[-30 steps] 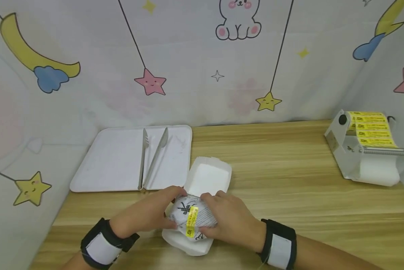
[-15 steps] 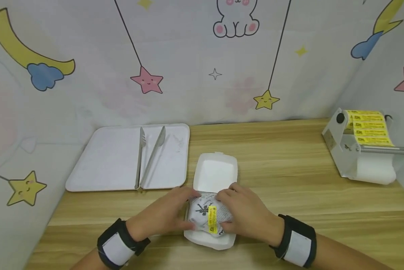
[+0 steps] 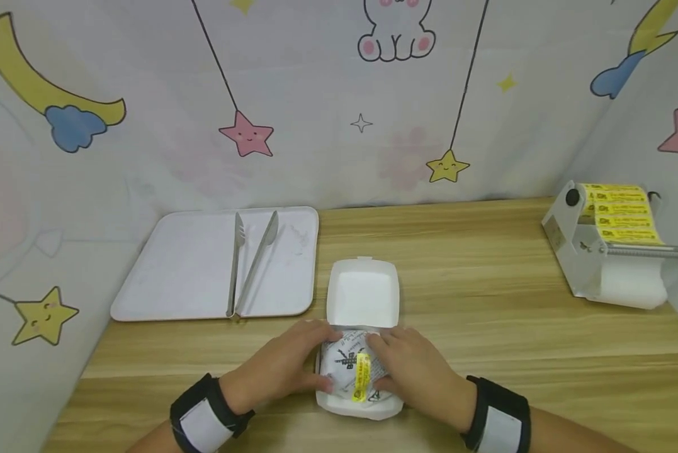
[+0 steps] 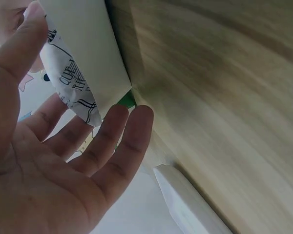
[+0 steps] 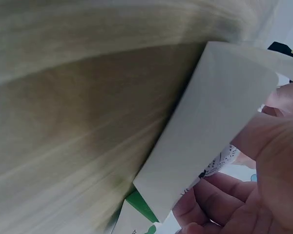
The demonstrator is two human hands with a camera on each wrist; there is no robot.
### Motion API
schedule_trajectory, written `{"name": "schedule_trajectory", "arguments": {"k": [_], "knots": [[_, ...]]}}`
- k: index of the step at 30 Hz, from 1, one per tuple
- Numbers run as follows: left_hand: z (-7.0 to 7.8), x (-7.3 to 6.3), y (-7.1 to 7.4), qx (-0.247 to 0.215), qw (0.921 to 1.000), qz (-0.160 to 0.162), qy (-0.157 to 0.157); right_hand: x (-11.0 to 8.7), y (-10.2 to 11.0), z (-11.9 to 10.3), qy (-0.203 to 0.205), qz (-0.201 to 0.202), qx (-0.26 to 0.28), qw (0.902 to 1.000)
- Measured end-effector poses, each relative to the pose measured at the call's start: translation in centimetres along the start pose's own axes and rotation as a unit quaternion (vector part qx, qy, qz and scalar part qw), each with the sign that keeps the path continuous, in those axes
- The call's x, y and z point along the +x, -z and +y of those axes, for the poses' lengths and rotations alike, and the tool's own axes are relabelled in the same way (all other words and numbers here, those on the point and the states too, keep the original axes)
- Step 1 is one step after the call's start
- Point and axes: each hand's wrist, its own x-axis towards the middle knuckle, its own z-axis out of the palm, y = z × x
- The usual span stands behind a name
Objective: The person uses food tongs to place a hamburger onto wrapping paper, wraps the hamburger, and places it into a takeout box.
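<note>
A burger wrapped in printed white paper with a yellow label strip sits in the bottom half of an open white clamshell burger box. Its lid lies back toward the wall. My left hand holds the wrapped burger's left side, thumb near the front and fingers toward the hinge. On the right side, my right hand grips it the same way. The left wrist view shows the thumb on the wrapper. In the right wrist view, the box wall hides most of the wrapper.
A white tray at the back left carries metal tongs. A label dispenser with a roll of yellow labels stands at the right. Behind the wooden table hangs a cartoon-printed cloth.
Both hands have moved to the right with the wrapped burger and box, and the tilted box now stands straighter. Over the last half second they moved only slightly, a little nearer the front.
</note>
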Motion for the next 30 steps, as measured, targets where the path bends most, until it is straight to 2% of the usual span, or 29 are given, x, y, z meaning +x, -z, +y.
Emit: {"name": "schedule_trajectory", "arguments": {"k": [4, 7, 8, 10, 13, 15, 17, 19, 21, 23, 27, 30], "knots": [[0.1, 0.0, -0.2, -0.003, 1.0, 0.001, -0.009, -0.1, 0.3, 0.6, -0.007, -0.004, 0.074, 0.9973], [0.3, 0.1, -0.4, 0.004, 0.9999, 0.002, -0.014, -0.2, 1.4, 1.3, -0.027, -0.03, 0.154, 0.9873], [0.4, 0.1, -0.5, 0.009, 0.9999, 0.004, -0.014, -0.1, 1.8, 1.6, -0.037, -0.034, 0.18, 0.9824], [0.5, 0.2, -0.7, 0.021, 0.9997, 0.008, -0.011, 0.3, 2.6, 2.3, -0.061, -0.016, 0.223, 0.9728], [0.8, 0.2, -0.8, 0.038, 0.9992, 0.015, -0.004, 1.2, 3.0, 3.9, -0.12, 0.051, 0.258, 0.9574], [1.0, 0.2, -0.9, 0.045, 0.9988, 0.018, 0.0, 1.8, 2.8, 5.0, -0.173, 0.08, 0.27, 0.9438], [1.2, 0.2, -1.0, 0.047, 0.9987, 0.017, 0.004, 2.3, 2.2, 6.2, -0.226, 0.07, 0.283, 0.9294], [1.4, 0.2, -1.1, 0.044, 0.9989, 0.016, 0.008, 2.6, 1.6, 7.0, -0.26, 0.032, 0.313, 0.9131], [1.6, 0.2, -1.2, 0.038, 0.999, 0.018, 0.013, 2.7, 1.1, 7.5, -0.264, 0.0, 0.339, 0.9032], [1.8, 0.2, -1.4, 0.035, 0.9988, 0.03, 0.018, 2.8, 0.7, 7.8, -0.253, -0.009, 0.364, 0.8964], [2.0, 0.1, -1.7, 0.023, 0.997, 0.064, 0.036, 2.7, 0.9, 7.9, -0.215, 0.026, 0.397, 0.8917], [2.2, -0.1, -1.8, 0.0, 0.9954, 0.075, 0.059, 2.4, 1.2, 7.7, -0.195, 0.045, 0.421, 0.8847]]}}
